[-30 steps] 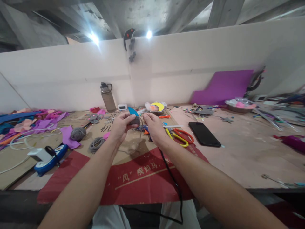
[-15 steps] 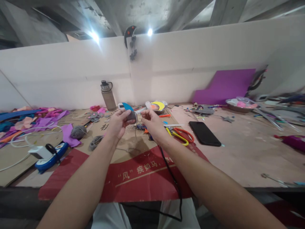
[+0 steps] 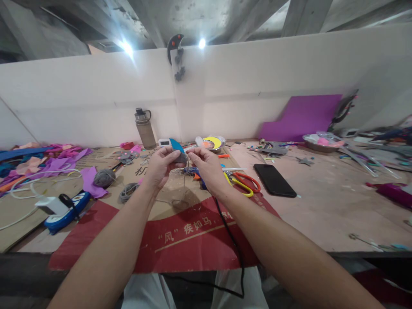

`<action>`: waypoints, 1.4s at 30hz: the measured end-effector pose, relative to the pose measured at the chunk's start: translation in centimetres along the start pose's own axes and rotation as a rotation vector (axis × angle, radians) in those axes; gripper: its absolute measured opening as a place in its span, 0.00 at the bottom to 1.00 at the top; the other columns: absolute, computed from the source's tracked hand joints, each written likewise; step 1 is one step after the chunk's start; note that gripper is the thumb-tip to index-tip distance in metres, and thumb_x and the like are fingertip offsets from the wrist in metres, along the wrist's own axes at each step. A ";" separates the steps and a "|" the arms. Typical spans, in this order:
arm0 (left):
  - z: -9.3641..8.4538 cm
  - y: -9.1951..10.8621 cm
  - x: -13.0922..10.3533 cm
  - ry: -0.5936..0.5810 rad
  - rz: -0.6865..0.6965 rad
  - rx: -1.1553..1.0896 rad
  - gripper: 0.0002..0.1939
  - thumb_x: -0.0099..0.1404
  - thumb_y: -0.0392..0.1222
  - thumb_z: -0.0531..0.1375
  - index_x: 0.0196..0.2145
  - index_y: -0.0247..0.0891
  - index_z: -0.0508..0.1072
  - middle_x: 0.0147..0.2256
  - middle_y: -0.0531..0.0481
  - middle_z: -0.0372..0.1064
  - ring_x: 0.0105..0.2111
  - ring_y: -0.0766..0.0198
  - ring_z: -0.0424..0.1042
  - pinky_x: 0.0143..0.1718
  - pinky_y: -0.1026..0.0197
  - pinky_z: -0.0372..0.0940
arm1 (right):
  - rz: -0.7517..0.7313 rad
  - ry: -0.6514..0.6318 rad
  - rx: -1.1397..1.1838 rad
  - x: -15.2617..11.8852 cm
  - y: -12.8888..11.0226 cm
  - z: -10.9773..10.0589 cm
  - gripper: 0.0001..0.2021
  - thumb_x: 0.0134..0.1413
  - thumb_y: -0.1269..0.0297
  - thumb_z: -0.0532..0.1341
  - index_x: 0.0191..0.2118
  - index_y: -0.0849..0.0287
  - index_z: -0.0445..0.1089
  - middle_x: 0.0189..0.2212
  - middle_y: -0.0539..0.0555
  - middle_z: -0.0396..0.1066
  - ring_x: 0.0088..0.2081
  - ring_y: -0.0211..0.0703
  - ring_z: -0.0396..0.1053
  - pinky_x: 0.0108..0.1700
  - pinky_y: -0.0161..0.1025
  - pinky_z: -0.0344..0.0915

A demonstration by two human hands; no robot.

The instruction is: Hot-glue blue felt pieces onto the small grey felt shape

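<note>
My left hand is closed on a curved blue crescent-like piece whose lower end is covered in grey. Grey yarn hangs from that end down to the cardboard. Close beside it, my right hand pinches at the yarn by the piece's edge; its fingertips almost meet the left hand's. Two grey yarn balls lie left of my hands: one ball by purple felt and a looser ball nearer me. Scissors with yellow and orange handles rest right of my right wrist.
A black phone lies to the right. A bottle stands at the back by the wall. Felt scraps and a blue power strip are at left. Red-printed cardboard covers the front edge, crossed by a black cable.
My right hand has come in closer to the blue piece, its fingers now pinching at its edge. The left hand has barely moved. The view shifted slightly.
</note>
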State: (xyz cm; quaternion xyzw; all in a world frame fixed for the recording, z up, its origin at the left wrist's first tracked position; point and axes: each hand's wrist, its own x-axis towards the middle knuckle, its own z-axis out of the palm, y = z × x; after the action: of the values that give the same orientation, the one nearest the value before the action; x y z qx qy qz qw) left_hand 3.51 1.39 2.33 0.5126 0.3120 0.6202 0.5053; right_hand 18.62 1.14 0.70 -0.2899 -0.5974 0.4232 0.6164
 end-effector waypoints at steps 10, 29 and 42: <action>0.4 0.0 -0.1 -0.007 -0.003 0.062 0.17 0.45 0.44 0.74 0.29 0.33 0.75 0.28 0.50 0.76 0.25 0.66 0.73 0.25 0.65 0.71 | -0.008 0.008 -0.100 0.0 -0.1 0.2 0.10 0.51 0.56 0.60 0.30 0.59 0.67 0.25 0.47 0.65 0.27 0.36 0.60 0.31 0.35 0.57; 0.3 0.3 -0.4 -0.142 -0.159 -0.062 0.12 0.50 0.41 0.70 0.29 0.34 0.73 0.23 0.50 0.73 0.22 0.66 0.73 0.22 0.67 0.69 | 0.003 -0.013 -0.063 -0.1 0.1 0.2 0.09 0.55 0.57 0.57 0.31 0.57 0.65 0.26 0.47 0.63 0.29 0.36 0.59 0.33 0.35 0.59; -0.9 0.6 0.7 0.027 -0.084 -0.151 0.08 0.52 0.36 0.68 0.29 0.33 0.72 0.25 0.50 0.74 0.24 0.67 0.74 0.25 0.67 0.71 | 0.023 0.216 -0.487 0.6 -1.7 -6.8 0.06 0.56 0.64 0.53 0.36 0.58 0.65 0.27 0.48 0.65 0.26 0.36 0.61 0.33 0.37 0.59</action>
State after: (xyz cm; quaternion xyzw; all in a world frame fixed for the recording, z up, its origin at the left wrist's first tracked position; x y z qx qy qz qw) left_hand 2.47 1.96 2.86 0.4511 0.2926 0.6269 0.5638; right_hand 25.60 1.89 1.69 -0.4800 -0.6089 0.2408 0.5839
